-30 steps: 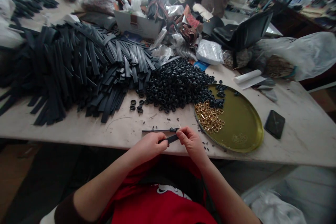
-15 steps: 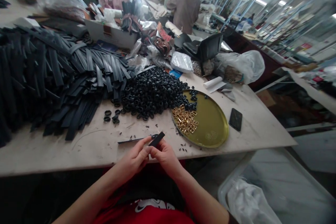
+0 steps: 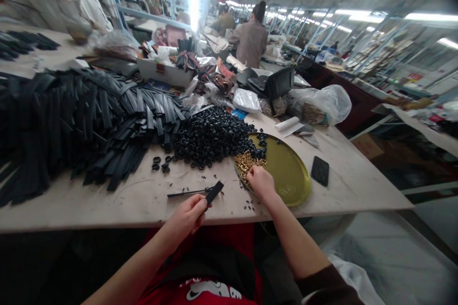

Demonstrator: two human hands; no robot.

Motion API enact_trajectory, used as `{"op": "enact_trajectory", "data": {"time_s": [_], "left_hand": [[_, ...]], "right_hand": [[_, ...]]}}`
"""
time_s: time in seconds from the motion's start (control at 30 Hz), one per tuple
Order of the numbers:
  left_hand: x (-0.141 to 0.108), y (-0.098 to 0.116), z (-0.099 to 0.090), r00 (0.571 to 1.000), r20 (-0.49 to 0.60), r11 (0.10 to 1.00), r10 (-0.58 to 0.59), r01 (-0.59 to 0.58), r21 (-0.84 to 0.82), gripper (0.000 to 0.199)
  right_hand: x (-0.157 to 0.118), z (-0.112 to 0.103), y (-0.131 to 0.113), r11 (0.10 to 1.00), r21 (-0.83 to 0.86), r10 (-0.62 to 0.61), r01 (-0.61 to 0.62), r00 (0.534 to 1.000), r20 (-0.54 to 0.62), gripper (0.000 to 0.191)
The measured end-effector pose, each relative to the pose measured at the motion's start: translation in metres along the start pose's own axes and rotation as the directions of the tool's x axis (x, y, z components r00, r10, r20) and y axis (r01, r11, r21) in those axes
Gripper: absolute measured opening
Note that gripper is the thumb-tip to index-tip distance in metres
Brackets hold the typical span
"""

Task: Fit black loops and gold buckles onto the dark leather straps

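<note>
At a cluttered workshop table [image 3: 125, 209], a worker's left hand [image 3: 193, 210] grips a short black strap [image 3: 214, 193] between thumb and fingers, its free end angled toward one o'clock over the near edge. At two o'clock from that hand, the right hand [image 3: 262, 181] dips into a cluster of gold-coloured metal fittings [image 3: 244, 161], its fingers drawn together; whether they have closed on a piece cannot be told. The fittings lie at the nine o'clock side of a round, olive-gold tray [image 3: 291, 167], with a dark phone [image 3: 320, 170] just beside the tray's rim at three o'clock. Seen from the left hand, a mound of small black loops [image 3: 211, 140] rises between twelve and one o'clock, some of it spilling onto the tray at its eleven o'clock, while a broad heap of black strips [image 3: 89, 124] sprawls at ten o'clock. A thin dark rod-like piece [image 3: 186, 194] lies on the tabletop near the left hand, at eleven o'clock, amid scattered dark scraps. Beyond the loops sit a silvery plastic packet [image 3: 246, 100] and an open box [image 3: 164, 72] of materials. Well apart at one o'clock, a co-worker in a brown top [image 3: 250, 40] faces away.
</note>
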State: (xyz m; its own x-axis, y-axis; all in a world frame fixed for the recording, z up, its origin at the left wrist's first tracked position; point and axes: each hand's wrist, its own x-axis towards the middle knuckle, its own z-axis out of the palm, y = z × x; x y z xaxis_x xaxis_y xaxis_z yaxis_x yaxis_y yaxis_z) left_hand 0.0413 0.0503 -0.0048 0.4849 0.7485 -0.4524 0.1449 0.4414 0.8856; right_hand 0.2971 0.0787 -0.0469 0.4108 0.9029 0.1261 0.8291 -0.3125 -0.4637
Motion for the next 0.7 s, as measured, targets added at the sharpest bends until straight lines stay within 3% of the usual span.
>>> {"op": "enact_trajectory", "data": {"time_s": [0.17,0.23,0.33,0.37,0.43,0.53,0.7], "left_hand": [[0.005,0.007,0.005,0.997,-0.053,0.998,0.053,-0.055,-0.042,0.029],[0.014,0.014,0.012,0.998,-0.035,0.994,0.056,-0.058,-0.087,0.029],[0.031,0.020,0.019,0.997,0.051,0.976,0.050,-0.038,-0.213,0.031],[0.035,0.020,0.020,0.996,0.069,0.966,0.055,-0.036,-0.258,0.031],[0.041,0.017,0.017,0.996,0.064,0.946,0.068,-0.045,-0.320,0.031],[0.042,0.010,0.007,0.998,0.022,0.950,0.051,-0.042,-0.311,0.031],[0.043,0.009,-0.006,0.996,0.070,0.995,-0.057,0.063,-0.080,0.030]], "right_hand": [[-0.021,-0.014,-0.012,0.977,0.211,-0.037,0.043,0.999,-0.034,0.014],[-0.035,-0.015,-0.028,0.909,0.416,-0.036,0.030,0.999,0.006,0.016],[-0.057,-0.009,-0.059,0.583,0.806,-0.037,-0.104,0.987,0.154,0.018],[-0.064,-0.005,-0.069,0.481,0.863,-0.049,-0.155,0.978,0.204,0.018],[-0.074,0.003,-0.082,0.378,0.897,-0.077,-0.230,0.957,0.278,0.019],[-0.079,0.012,-0.087,0.356,0.882,-0.114,-0.310,0.922,0.370,0.020],[-0.063,0.013,-0.079,0.364,0.858,-0.173,-0.363,0.878,0.446,0.033]]}}
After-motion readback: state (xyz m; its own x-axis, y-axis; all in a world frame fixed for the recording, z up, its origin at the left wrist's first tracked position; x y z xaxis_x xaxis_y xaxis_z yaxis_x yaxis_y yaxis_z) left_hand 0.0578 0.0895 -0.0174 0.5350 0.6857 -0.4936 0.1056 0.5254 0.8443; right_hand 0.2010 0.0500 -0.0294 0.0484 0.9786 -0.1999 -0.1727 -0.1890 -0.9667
